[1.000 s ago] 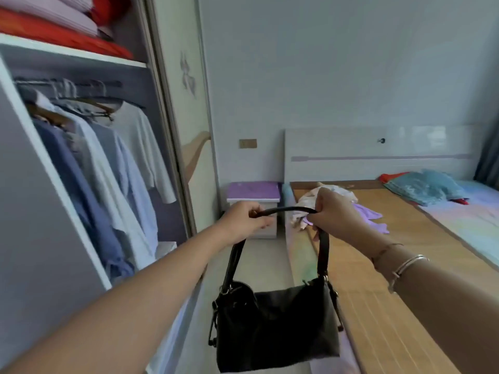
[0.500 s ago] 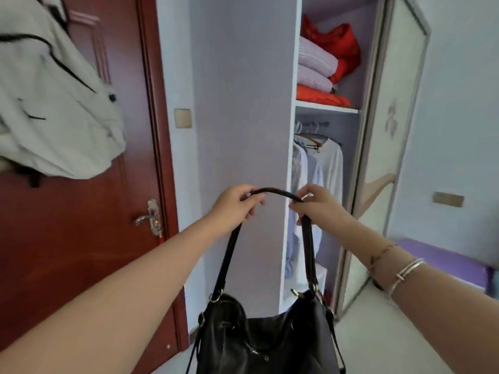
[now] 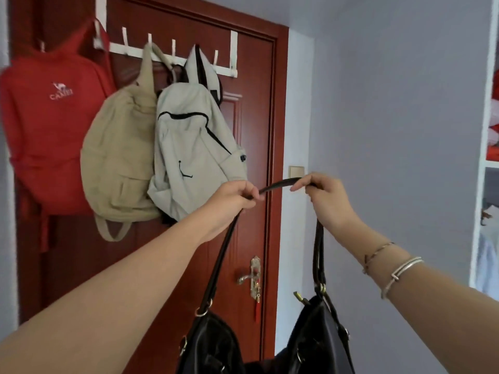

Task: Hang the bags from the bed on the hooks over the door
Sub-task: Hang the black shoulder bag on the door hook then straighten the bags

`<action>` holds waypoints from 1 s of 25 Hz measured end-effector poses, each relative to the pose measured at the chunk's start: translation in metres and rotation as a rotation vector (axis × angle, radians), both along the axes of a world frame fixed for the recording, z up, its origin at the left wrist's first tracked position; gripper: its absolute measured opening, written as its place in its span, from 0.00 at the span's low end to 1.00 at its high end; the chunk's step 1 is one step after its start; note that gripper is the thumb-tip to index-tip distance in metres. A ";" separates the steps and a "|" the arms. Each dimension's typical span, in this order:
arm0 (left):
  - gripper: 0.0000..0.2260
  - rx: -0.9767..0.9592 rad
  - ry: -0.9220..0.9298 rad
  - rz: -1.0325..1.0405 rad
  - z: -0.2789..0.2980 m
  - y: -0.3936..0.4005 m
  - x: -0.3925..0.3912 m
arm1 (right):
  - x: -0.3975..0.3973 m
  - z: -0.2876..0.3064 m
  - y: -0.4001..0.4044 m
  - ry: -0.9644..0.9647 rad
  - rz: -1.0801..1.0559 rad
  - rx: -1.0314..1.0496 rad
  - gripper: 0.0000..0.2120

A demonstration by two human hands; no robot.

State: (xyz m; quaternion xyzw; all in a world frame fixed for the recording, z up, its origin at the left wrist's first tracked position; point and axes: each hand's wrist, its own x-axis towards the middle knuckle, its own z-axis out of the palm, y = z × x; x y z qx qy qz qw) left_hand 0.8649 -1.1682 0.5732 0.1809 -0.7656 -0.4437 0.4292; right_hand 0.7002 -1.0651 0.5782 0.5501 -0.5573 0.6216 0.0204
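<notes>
Black bag (image 3: pixel 310 344) hangs upright, strap (image 3: pixel 275 184) roughly level btwn gripping left hand (image 3: pixel 232 197) & right hand (image 3: pixel 326 198).

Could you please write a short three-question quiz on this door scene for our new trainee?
1. True or false: both hands grip the strap of the black handbag.
2. How many backpacks hang on the door rack?
3. Which backpack hangs nearest the door handle? A red, B beige, C pale grey.

Key:
1. True: left hand and right hand hold it apart.
2. Three: red backpack, beige backpack, pale grey backpack.
3. C.
</notes>
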 end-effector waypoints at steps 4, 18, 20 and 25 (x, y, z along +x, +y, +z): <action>0.12 -0.165 0.009 0.141 0.032 -0.072 0.005 | 0.007 0.032 -0.091 0.048 -0.088 -0.159 0.20; 0.19 -0.587 0.046 0.407 0.232 -0.285 -0.102 | -0.121 0.190 -0.349 0.401 -0.110 -0.375 0.26; 0.19 -0.597 0.106 0.421 0.266 -0.310 -0.118 | -0.134 0.225 -0.380 0.435 -0.114 -0.396 0.23; 0.18 -0.691 0.258 0.583 0.342 -0.368 -0.148 | -0.149 0.301 -0.443 0.423 0.008 -0.484 0.19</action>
